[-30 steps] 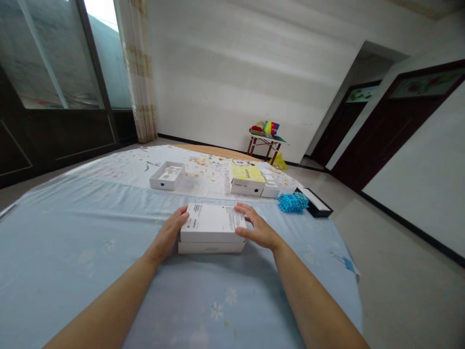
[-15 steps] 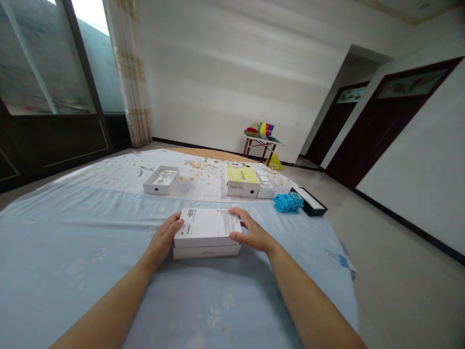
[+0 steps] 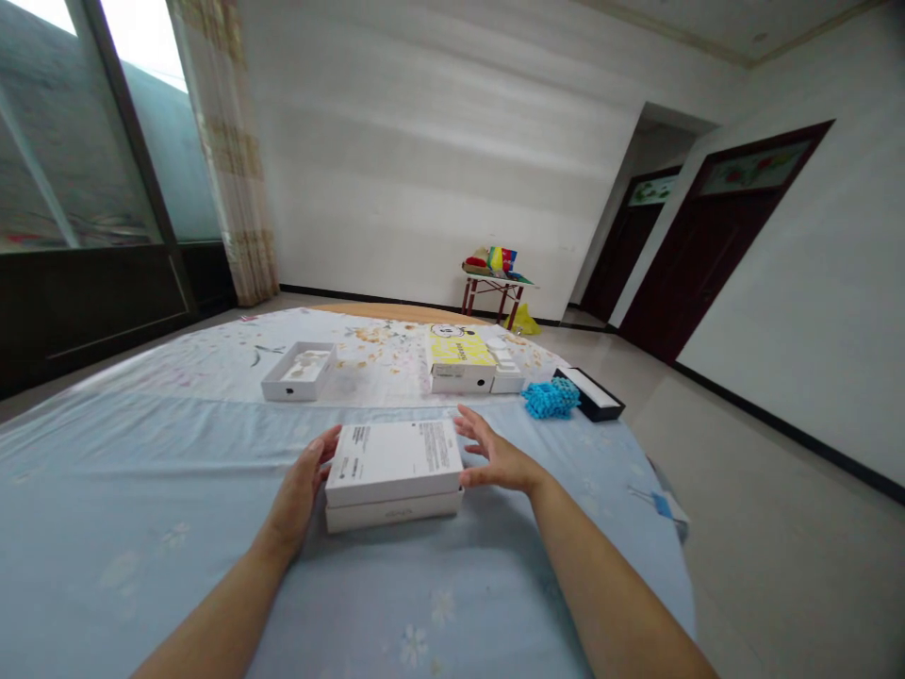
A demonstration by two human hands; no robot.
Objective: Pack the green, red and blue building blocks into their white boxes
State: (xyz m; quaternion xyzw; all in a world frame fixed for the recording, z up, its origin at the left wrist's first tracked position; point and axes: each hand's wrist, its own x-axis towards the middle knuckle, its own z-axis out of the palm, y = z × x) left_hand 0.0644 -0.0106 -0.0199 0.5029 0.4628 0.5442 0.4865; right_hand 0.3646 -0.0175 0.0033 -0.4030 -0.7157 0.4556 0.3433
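Two white boxes lie stacked in front of me: a printed upper box point(image 3: 396, 457) rests flat on a lower box point(image 3: 393, 512), and the pair sits on the light blue cloth. Along the left side is my left hand point(image 3: 297, 500), its fingers stretched out beside the upper box; whether they touch it I cannot tell. My right hand point(image 3: 501, 460) is spread at the right side, with the thumb close to the near right corner and the fingers lifted off the top. Neither hand grips anything.
Further back on the table stand an open white box tray point(image 3: 301, 389), a yellow-and-white box point(image 3: 463, 363) and a small white box point(image 3: 505, 379). A blue beaded bundle point(image 3: 550, 399) lies beside a black open box point(image 3: 598, 401) near the right table edge.
Both hands have loosened from the upper box, and my right fingers and thumb have come off its top. The view has shifted slightly; the boxes appear a little lower and further left.
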